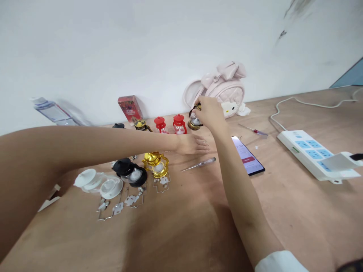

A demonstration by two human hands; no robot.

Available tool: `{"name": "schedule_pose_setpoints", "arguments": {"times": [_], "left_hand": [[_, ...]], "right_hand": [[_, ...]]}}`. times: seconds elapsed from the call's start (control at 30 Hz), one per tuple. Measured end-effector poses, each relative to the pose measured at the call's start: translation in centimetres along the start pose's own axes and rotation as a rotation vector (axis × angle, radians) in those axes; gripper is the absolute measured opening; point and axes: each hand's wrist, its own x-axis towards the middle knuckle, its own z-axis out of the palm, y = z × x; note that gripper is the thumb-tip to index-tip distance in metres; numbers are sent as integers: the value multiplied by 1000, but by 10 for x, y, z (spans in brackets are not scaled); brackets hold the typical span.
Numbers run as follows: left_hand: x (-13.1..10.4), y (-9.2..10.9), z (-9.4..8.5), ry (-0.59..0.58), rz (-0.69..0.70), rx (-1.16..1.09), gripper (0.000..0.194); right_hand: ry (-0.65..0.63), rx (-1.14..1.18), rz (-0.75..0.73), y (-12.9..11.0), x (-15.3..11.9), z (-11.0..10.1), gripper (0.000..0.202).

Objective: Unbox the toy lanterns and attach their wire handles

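Two hands are over the wooden table. The right hand is far back near the wall, and its fingers are curled around a small dark and gold lantern, which stands at the right end of a row of little lanterns. Just beside it are two red lanterns, and next to them another dark and gold one. The left hand lies flat on the table in front of that row, fingers stretched out and holding nothing. Near it lies a clear screwdriver. A gold lantern, a black one and a white one lie on their sides nearby. A phone and a white power strip sit off to the right.
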Motion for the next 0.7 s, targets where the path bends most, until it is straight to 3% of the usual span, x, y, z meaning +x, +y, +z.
{"name": "schedule_pose_setpoints", "arguments": {"times": [0.43,0.7], "left_hand": [[-23,-12,4,2,-69,-34,46],[-28,-16,-13,-23,-39,-22,47]], "right_hand": [[-24,-5,-35,-1,4,28,29],[-102,-109,-124,5,8,45,28]]}}
